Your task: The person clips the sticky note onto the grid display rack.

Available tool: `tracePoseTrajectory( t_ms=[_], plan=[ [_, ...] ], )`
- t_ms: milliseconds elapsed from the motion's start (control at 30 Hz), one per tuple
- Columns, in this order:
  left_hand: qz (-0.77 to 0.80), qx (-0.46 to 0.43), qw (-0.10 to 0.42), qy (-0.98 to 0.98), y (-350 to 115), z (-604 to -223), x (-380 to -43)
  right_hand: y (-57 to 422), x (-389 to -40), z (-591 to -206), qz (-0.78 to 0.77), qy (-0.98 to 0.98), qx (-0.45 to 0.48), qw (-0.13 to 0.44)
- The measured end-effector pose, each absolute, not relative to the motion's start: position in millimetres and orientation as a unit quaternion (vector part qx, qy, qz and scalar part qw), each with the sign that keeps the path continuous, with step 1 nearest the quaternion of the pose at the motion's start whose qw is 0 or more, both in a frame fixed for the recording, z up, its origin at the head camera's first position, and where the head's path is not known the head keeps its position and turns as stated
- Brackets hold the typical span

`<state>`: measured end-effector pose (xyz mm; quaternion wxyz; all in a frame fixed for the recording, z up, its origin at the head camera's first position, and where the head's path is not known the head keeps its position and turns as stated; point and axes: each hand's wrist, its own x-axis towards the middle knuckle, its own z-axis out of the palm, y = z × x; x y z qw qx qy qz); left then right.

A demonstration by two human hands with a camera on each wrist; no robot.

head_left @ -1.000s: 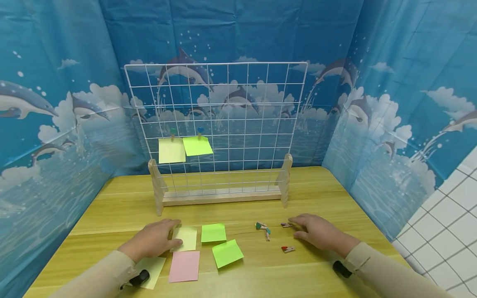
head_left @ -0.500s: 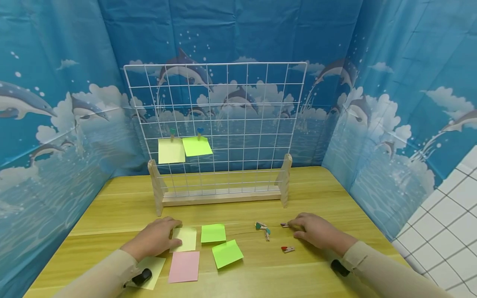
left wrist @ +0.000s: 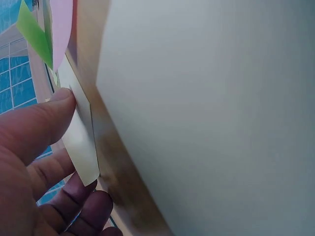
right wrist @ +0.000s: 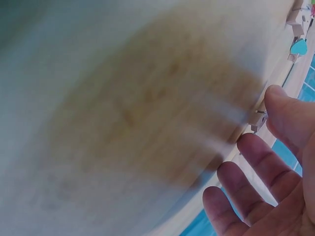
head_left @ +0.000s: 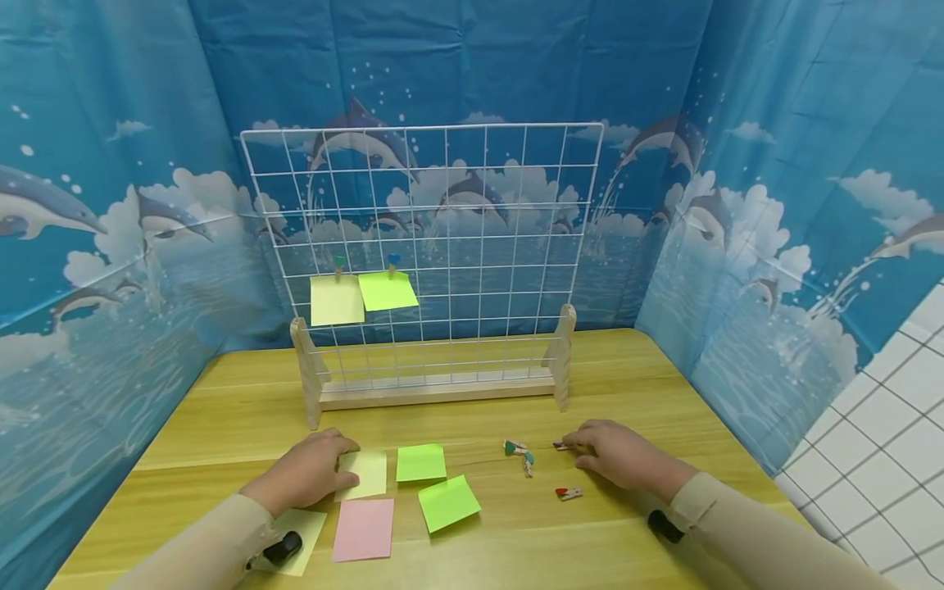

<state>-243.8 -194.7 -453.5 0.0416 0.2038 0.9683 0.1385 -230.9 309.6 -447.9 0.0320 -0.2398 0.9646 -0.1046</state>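
Note:
A pale yellow sticky note [head_left: 369,474] lies at the front left of the table. My left hand [head_left: 310,471] is over its left side, with the thumb touching the note and the fingers near its edge. In the left wrist view, that same note [left wrist: 81,132] appears between the thumb and fingers, and one fingertip is hidden behind it. On the right, my right hand [head_left: 627,459] reaches to a small wooden clothespin [head_left: 563,446]. The right wrist view has this clothespin [right wrist: 257,119] in the space between thumb and index finger, which stand apart.
A white wire grid [head_left: 442,221] on wooden feet holds two clipped notes. Two green notes [head_left: 448,503], a pink note [head_left: 363,530] and another yellow note [head_left: 304,537] lie on the table. Several clothespins [head_left: 519,452] are bunched together; a red-topped clothespin [head_left: 568,493] lies nearer.
My right hand has moved slightly left, its fingers now partly covering the clothespin. The left hand stays at the yellow note with barely any movement. The view has shifted a little.

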Motion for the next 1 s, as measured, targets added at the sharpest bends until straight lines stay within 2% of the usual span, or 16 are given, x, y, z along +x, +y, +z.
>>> tracePoseTrajectory(
  t_ms=[633, 1000],
  plan=[
    [0.192, 0.188, 0.059, 0.961, -194.7, -452.6, -246.4, 302.7, -236.1, -449.1, -0.103, 0.963, -0.25, 0.006],
    [0.191, 0.213, 0.03, 0.958, -196.8, -453.4, -247.4, 299.5, -238.0, -452.1, -0.109, 0.967, -0.228, 0.021]
  ],
)
